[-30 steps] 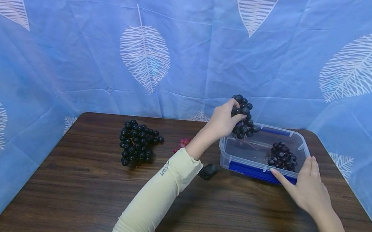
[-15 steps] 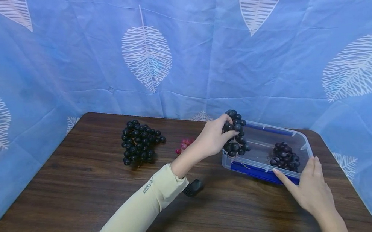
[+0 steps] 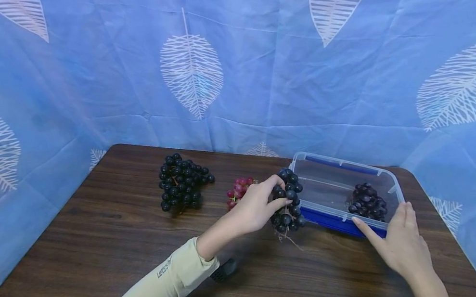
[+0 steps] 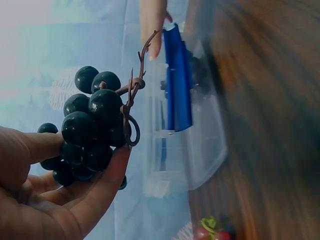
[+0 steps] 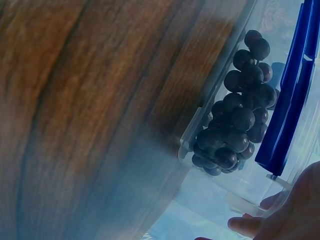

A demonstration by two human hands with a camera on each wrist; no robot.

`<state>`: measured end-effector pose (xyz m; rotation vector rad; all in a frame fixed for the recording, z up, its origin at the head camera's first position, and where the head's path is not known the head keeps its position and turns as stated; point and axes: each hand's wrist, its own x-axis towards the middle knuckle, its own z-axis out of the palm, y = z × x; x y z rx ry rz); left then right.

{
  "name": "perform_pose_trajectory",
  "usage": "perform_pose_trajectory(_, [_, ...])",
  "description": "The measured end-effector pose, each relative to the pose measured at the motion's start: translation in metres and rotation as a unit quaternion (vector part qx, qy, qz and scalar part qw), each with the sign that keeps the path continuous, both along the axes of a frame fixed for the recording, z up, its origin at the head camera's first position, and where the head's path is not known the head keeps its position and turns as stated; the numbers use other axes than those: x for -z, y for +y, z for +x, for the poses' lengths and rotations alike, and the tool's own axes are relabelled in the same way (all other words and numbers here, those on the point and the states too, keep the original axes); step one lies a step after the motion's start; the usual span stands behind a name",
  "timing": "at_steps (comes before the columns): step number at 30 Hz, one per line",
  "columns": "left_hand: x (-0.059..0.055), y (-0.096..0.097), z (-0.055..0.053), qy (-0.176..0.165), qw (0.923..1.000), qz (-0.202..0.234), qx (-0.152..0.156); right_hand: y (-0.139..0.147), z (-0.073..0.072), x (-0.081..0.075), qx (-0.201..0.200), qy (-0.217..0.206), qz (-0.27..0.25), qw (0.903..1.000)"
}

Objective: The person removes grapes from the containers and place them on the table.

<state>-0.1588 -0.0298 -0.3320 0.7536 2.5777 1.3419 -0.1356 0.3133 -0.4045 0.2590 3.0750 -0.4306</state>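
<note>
My left hand [image 3: 253,209] grips a bunch of black grapes [image 3: 289,213] in the air, just off the left end of a clear plastic container [image 3: 324,178] with blue side latches. In the left wrist view, thumb and fingers close round these grapes [image 4: 80,127], and a brown stem [image 4: 127,102] sticks out. At the container's near right corner my right hand [image 3: 405,247] holds on, thumb at the front rim and fingers along the right side. The lidless container has a dark purple bunch of grapes [image 3: 367,201] in its right part, seen through the wall in the right wrist view.
On the table's left part lies a larger bunch of black grapes [image 3: 180,183]. A small bunch of red grapes [image 3: 239,191] sits behind my left hand, partly covered by it. The dark wooden table [image 3: 80,262] meets a blue leaf-patterned cloth [image 3: 247,70] at its back edge.
My left hand has moved left and toward me with the black grapes, from over the container to beside it. The right hand stays at the container's corner. More of the red grapes shows.
</note>
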Motion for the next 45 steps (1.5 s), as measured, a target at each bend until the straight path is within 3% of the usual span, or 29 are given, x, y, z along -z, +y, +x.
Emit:
perform_pose_trajectory(11, [0.020, -0.037, 0.026, 0.023, 0.9997, 0.003, -0.011, 0.003, 0.000, 0.003, 0.000, 0.011, 0.000, 0.9999])
perform_pose_trajectory(20, [0.024, -0.080, 0.048, 0.024, 0.9991, -0.017, -0.031, 0.002, -0.001, 0.003, 0.000, 0.013, -0.002, 0.9999])
perform_pose_trajectory(28, [0.032, -0.122, 0.065, -0.003, 0.9979, -0.016, -0.063, 0.001, -0.001, 0.002, -0.001, 0.007, -0.003, 1.0000])
perform_pose_trajectory(34, [0.042, -0.153, 0.075, -0.017, 0.9974, -0.002, -0.071, 0.000, 0.000, 0.003, -0.003, 0.012, -0.003, 0.9999])
perform_pose_trajectory(36, [0.049, -0.163, 0.077, -0.018, 0.9972, 0.002, -0.072, 0.000, 0.000, 0.003, -0.002, 0.012, -0.002, 0.9999])
perform_pose_trajectory(42, [0.092, -0.196, 0.075, 0.008, 0.9974, 0.010, -0.070, 0.000, 0.000, 0.002, -0.002, 0.012, 0.000, 0.9999])
perform_pose_trajectory(45, [0.108, -0.210, 0.075, -0.015, 0.9964, -0.005, -0.083, 0.000, 0.000, 0.001, 0.002, 0.008, -0.001, 1.0000])
